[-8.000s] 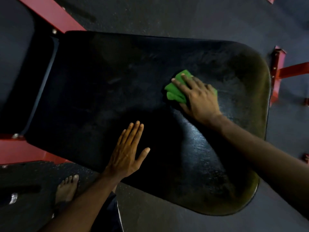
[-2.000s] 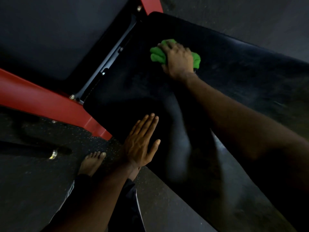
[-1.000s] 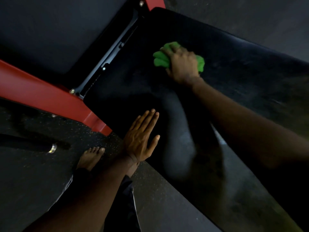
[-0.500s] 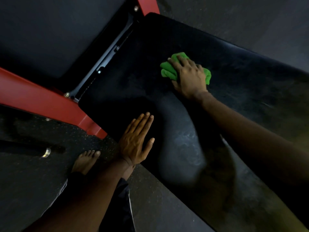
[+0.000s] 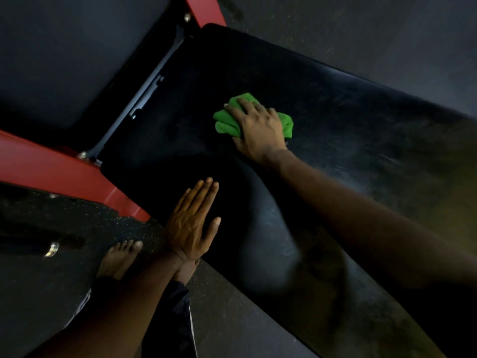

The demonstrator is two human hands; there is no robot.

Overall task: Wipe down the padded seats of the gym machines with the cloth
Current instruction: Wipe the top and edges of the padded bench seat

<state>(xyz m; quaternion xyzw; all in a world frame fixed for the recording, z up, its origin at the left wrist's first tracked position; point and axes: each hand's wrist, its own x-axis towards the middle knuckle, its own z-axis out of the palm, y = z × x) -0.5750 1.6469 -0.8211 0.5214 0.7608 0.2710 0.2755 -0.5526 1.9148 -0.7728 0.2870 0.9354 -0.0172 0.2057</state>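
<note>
Head view: a person is leaning over a black padded seat [image 5: 348, 112] mounted on a red frame [image 5: 51, 169], with one bare foot [image 5: 118, 259] standing on the floor beside it.
Right hand: the right hand [image 5: 260, 130] is pressing a bunched green cloth [image 5: 224, 122] onto the seat, its fingers [image 5: 247, 104] curling over the wad and holding it.
Left hand: the left hand [image 5: 192, 223] is lying flat on the seat's near edge, fingers straight and together, holding nothing.
Cloth position: it is sitting on the padding towards the frame end, well apart from the left hand.
Step in hand: the wiping of this seat is probably under way and not yet finishing.
Next move: it is calling for sweeping the cloth across the remaining padding with even downward pressure, while the flat hand is bracing the body.
</note>
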